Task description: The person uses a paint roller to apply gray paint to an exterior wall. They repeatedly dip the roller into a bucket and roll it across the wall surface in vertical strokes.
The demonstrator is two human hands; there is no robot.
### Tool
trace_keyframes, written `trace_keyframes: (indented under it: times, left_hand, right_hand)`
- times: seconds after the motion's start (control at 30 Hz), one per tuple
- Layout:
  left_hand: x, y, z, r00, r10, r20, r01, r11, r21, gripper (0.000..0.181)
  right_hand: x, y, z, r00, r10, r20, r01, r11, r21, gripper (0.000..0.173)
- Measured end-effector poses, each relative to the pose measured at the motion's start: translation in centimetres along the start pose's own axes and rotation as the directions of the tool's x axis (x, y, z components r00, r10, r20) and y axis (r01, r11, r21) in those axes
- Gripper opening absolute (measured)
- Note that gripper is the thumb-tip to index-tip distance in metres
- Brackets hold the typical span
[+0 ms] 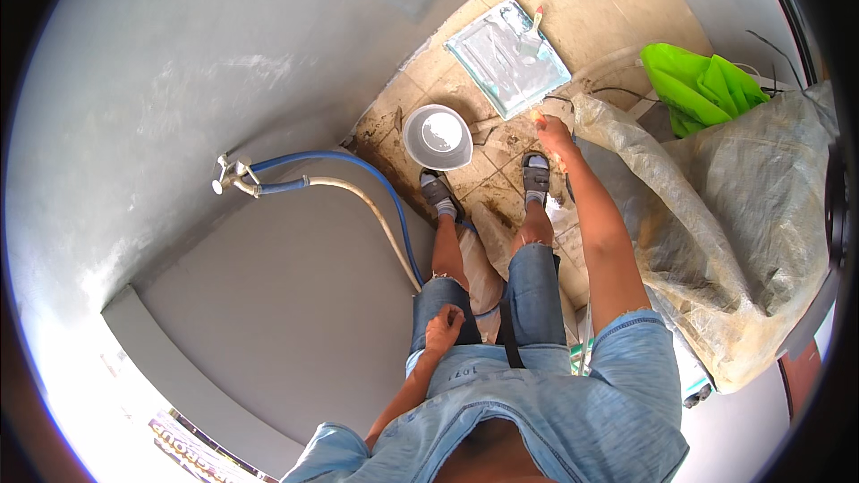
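Note:
My right hand [556,136] is stretched forward and closed around an orange handle [537,117]; the working end of that tool cannot be made out. Just beyond it lies a paint tray [463,47] coated with grey paint. A paintbrush [535,30] rests in the tray, its red-tipped handle over the far edge. To the left of my right hand, near my foot, stands a round bucket [438,137] with grey-white paint inside. My left hand [444,329] hangs before my thigh, fingers curled, with nothing visible in it.
A grey wall [268,67] on the left carries a metal tap [235,174] with a blue hose [335,155]. To the right, a dusty plastic sheet [751,215] covers something, beside a bright green bag [701,87]. Dirty tiles [486,178] lie underfoot.

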State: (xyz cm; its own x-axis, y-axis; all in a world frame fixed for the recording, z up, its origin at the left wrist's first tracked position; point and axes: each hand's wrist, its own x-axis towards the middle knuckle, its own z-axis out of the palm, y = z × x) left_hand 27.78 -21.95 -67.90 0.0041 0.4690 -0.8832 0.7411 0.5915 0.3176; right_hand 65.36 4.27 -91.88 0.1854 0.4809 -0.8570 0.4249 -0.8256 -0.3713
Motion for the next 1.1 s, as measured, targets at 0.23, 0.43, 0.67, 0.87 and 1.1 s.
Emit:
trace_keyframes:
  times: [0.23,0.43,0.67,0.87,1.1]
  left_hand:
    - [-0.2,0.6,0.2,1.000,-0.017,-0.022,0.017,1.000,-0.014,0.019]
    - [0.0,0.6,1.3,1.000,-0.013,-0.016,0.012,0.999,-0.040,0.019]
    - [-0.1,0.5,1.6,1.000,-0.010,-0.004,0.010,1.000,-0.015,0.018]
    - [0.0,1.1,1.5,1.000,-0.015,-0.014,0.015,1.000,-0.004,0.019]
    - [0.8,0.2,2.2,0.997,0.049,-0.062,-0.050,0.999,-0.006,0.020]
  right_hand:
    - [-0.3,7.1,2.4,0.955,-0.215,-0.202,0.180,0.968,-0.177,0.042]
    - [-6.5,10.5,3.8,0.974,-0.116,-0.195,0.082,0.982,-0.173,0.043]
    - [-2.1,5.7,2.8,0.955,-0.177,-0.240,0.136,0.975,-0.178,0.036]
    - [-1.0,5.6,1.5,0.975,-0.140,-0.172,0.099,0.968,-0.230,0.039]
    - [-5.5,12.9,2.9,0.967,-0.131,-0.218,0.073,0.964,-0.255,0.033]
